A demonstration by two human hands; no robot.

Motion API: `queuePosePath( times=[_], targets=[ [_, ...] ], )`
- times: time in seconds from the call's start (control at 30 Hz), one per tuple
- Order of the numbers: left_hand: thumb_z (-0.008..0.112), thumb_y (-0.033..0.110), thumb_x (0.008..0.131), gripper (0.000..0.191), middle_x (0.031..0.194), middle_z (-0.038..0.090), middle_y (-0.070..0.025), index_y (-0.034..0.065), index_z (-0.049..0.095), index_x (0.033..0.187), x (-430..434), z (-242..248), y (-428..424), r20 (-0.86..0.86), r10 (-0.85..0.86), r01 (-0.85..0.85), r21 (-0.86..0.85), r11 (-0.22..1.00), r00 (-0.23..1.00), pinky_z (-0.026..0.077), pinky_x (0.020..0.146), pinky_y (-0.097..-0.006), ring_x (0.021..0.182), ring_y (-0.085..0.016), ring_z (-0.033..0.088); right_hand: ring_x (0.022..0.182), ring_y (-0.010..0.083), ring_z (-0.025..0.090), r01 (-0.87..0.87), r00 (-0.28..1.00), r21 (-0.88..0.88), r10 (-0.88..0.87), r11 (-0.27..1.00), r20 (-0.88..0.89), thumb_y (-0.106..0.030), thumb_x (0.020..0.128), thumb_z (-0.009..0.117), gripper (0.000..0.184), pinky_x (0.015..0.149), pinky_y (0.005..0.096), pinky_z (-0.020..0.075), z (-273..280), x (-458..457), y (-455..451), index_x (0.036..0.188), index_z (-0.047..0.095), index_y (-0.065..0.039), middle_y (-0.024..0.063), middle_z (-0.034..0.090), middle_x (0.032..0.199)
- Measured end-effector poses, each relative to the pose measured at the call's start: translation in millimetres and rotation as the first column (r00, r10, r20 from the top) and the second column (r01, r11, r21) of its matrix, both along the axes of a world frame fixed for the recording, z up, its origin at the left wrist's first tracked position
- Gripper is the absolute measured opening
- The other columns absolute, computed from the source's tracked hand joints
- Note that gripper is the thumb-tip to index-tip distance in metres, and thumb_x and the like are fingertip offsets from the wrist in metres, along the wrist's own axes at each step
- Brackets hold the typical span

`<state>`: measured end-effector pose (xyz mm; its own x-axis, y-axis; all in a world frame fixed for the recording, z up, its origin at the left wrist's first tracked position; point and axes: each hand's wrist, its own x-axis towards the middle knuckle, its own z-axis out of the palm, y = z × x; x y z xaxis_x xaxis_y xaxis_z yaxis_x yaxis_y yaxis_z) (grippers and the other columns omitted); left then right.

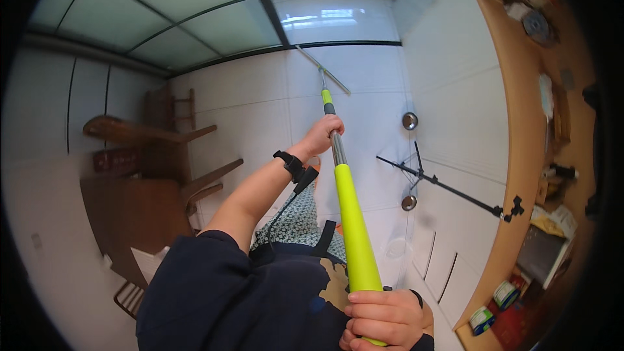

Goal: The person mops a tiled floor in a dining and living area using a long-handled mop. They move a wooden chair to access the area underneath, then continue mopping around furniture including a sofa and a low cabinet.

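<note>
A long pole with a lime-green grip point(358, 234) and a bare metal section runs away from my body over the white tiled floor. Wrapped around the metal section is my left hand point(324, 134), with a black strap and a cabled device on that wrist. My right hand point(390, 319) grips the near end of the green sleeve, low in the view; a black band circles its wrist. At the far end is a thin bar-shaped head point(336, 81), a squeegee or flat mop, slanted on the floor. Its left tip lies close to the dark door track point(341, 44).
Frosted glass door panels point(229, 24) stand ahead left. Wooden chairs point(146, 131) and a dark wooden table point(141, 214) are at left. On the right are a black tripod stand point(434, 179), round metal objects point(410, 121) by the wall, and a long wooden shelf point(519, 156) with many items.
</note>
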<state>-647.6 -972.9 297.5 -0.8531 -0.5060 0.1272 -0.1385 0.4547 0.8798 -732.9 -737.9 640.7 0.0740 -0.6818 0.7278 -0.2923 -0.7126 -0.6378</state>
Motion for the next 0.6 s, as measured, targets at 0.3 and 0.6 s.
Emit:
queuePosePath(
  times=[0.3, 0.6],
  targets=[
    [0.053, -0.008, 0.077, 0.018, 0.087, 0.054, -0.0073, 0.0085, 0.052, 0.082, 43.4, 35.4, 24.2, 0.033, 0.188, -0.185, -0.073, 0.980, 0.982, 0.045, 0.078, -0.0373, 0.092, -0.030, 0.053, 0.057, 0.0262, 0.057, -0.144, 0.981, -0.047, 0.148, 0.989, 0.124, 0.002, 0.073, 0.064, 0.014, 0.055, 0.0417, 0.0569, 18.8, 8.1, -7.3, 0.078, 0.051, 0.002, 0.0148, 0.056, 0.067],
    [0.052, -0.005, 0.076, 0.011, 0.083, 0.054, -0.0112, 0.0057, 0.053, 0.077, 67.2, 3.5, -92.1, 0.024, 0.409, -0.395, -0.213, 0.894, 0.912, 0.045, 0.074, -0.0369, 0.085, -0.032, 0.053, 0.076, 0.0299, 0.062, -0.332, 0.942, 0.226, 0.333, 0.916, 0.035, -0.001, 0.072, 0.062, 0.002, 0.076, 0.0417, 0.0542, -32.8, 9.4, -84.7, 0.072, 0.059, -0.001, 0.0125, 0.059, 0.079]
  ],
)
